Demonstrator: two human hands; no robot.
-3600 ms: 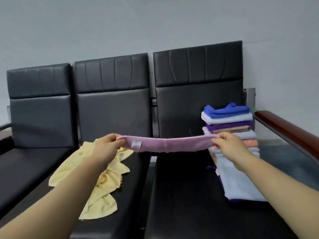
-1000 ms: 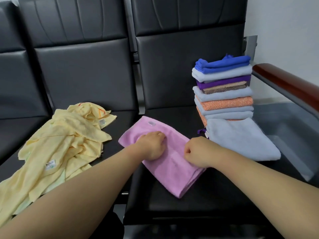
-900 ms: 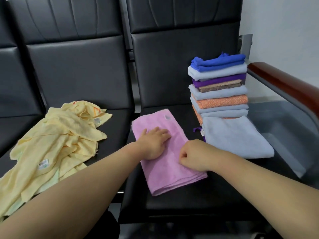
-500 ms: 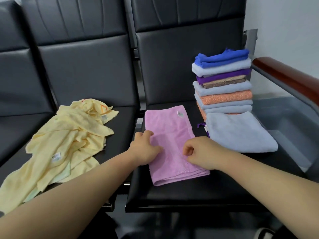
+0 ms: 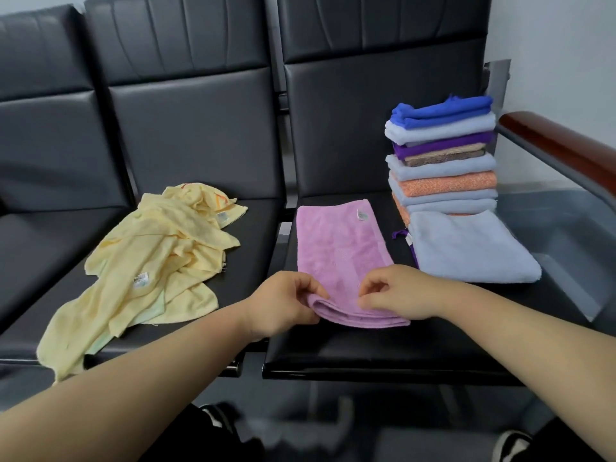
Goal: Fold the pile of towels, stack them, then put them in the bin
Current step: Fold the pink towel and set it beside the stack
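A pink towel (image 5: 340,248), folded into a long strip, lies on the right black seat (image 5: 366,348). My left hand (image 5: 283,305) pinches its near left corner and my right hand (image 5: 396,291) pinches its near edge just to the right, lifting that end slightly. A tall stack of folded towels (image 5: 443,158) in blue, grey, purple, brown and orange stands at the back right of the same seat. A folded pale grey towel (image 5: 466,251) lies in front of the stack. Crumpled yellow towels (image 5: 150,268) lie in a pile on the middle seat.
The row of black padded seats has tall backrests (image 5: 383,95). A brown wooden armrest (image 5: 563,148) runs along the right side, with a grey floor beyond it. My shoes (image 5: 513,445) show at the bottom edge. No bin is in view.
The pink towel went from stretched in the air to lying folded on the seat. My hands slid from pressing its middle to pinching its near end, which now lifts slightly.
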